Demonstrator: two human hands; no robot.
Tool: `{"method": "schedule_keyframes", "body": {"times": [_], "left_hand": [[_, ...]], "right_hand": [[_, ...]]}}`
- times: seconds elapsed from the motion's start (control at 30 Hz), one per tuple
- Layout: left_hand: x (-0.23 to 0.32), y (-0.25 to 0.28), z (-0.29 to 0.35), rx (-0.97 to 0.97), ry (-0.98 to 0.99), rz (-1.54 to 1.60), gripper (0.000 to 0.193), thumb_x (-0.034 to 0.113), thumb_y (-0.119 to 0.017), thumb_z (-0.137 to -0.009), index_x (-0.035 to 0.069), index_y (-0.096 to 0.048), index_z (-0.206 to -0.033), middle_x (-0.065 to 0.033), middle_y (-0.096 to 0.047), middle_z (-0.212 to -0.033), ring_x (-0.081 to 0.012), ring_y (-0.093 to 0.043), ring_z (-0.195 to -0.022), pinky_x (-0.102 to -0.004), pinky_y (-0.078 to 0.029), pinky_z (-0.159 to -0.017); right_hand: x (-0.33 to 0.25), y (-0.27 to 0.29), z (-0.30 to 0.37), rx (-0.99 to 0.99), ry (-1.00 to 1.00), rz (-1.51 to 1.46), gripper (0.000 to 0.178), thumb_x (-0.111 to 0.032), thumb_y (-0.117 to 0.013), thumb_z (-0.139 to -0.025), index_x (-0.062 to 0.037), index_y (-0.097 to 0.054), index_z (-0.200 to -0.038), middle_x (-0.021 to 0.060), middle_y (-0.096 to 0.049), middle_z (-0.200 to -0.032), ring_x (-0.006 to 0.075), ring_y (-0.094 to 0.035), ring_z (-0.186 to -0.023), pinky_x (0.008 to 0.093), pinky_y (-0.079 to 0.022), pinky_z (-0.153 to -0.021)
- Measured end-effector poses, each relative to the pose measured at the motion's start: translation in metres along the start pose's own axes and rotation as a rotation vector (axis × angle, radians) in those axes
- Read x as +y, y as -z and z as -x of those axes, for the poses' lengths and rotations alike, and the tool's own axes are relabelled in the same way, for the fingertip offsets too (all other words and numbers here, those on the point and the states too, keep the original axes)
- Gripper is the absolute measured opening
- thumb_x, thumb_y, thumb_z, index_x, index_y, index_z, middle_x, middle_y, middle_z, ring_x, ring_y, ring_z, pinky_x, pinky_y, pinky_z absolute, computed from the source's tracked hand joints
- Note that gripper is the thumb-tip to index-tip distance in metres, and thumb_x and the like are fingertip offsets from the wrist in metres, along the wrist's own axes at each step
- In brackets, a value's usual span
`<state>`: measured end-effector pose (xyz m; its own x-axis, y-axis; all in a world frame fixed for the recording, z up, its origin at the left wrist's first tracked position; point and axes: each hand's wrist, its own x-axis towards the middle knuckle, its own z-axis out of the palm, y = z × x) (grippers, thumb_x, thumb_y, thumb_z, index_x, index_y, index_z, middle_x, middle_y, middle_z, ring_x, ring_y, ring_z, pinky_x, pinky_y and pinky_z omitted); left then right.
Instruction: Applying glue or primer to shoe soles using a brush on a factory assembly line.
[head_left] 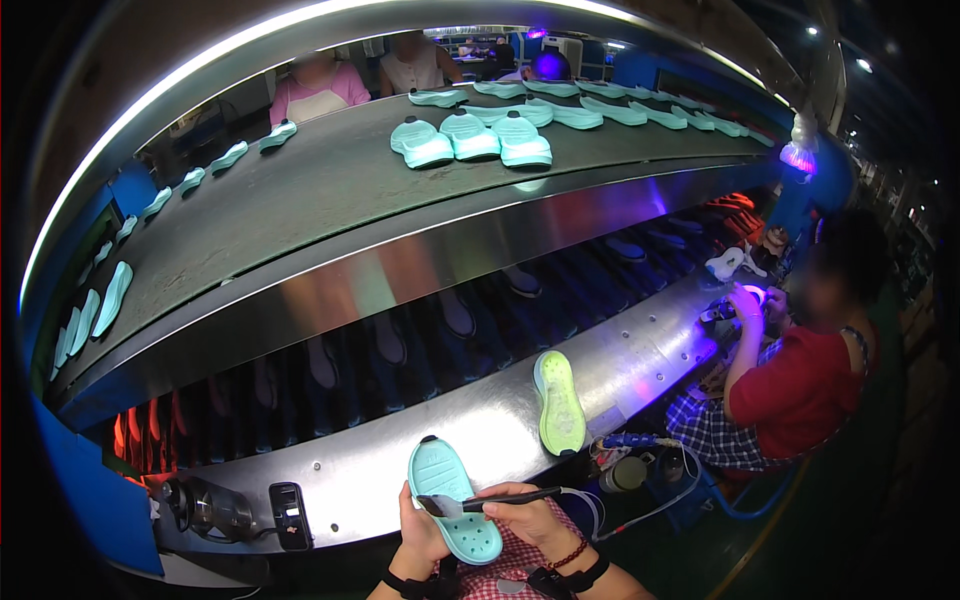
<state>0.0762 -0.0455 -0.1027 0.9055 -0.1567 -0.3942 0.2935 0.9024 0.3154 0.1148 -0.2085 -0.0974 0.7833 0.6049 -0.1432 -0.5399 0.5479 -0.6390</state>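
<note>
My left hand [420,532] grips a mint-green shoe sole [440,463] by its left edge, its inner face turned up and holes showing in its lower part. In my right hand [532,520] is a black-handled brush [515,497], held like a pen with a thin clear tube trailing from its rear end. The brush's head lies over the middle of the sole, close to my left fingers; whether the bristles press on it I cannot tell. A yellow-green sole [561,405] rests on the metal ledge [390,480] just right of and beyond my hands.
Mint soles [497,140] sit on the dark upper conveyor belt [300,215]. Dark slats with shoe parts fill the lower level. Left on the ledge are a glass jar [215,510] and a black tray [291,515]. A co-worker in red [800,400] sits to the right; others stand beyond.
</note>
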Motion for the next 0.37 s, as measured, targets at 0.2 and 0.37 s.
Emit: {"method": "schedule_keyframes", "body": {"times": [0.2,0.37], "left_hand": [[0.0021,-0.0016,0.0015,-0.015,0.012,0.013,0.070,0.060,-0.025,-0.081,0.006,-0.043,-0.123,-0.0154,-0.050,-0.117,-0.0327,-0.049,-0.104,-0.0458,-0.037,-0.091],[0.0007,0.0016,-0.0005,-0.037,0.011,0.010,0.070,0.060,-0.025,-0.081,0.007,-0.043,-0.123,-0.0152,-0.050,-0.118,-0.0327,-0.048,-0.105,-0.0456,-0.037,-0.092]], "right_hand": [[0.0015,-0.0004,0.0000,0.019,0.005,-0.002,0.023,0.002,-0.060,-0.078,0.0055,-0.057,-0.101,0.0126,-0.062,-0.092,0.0137,-0.060,-0.077,0.0221,-0.050,-0.069],[0.0015,0.0007,0.0006,0.023,0.007,-0.013,0.023,0.001,-0.060,-0.078,0.0051,-0.057,-0.101,0.0120,-0.062,-0.092,0.0129,-0.060,-0.075,0.0211,-0.050,-0.067]]}}
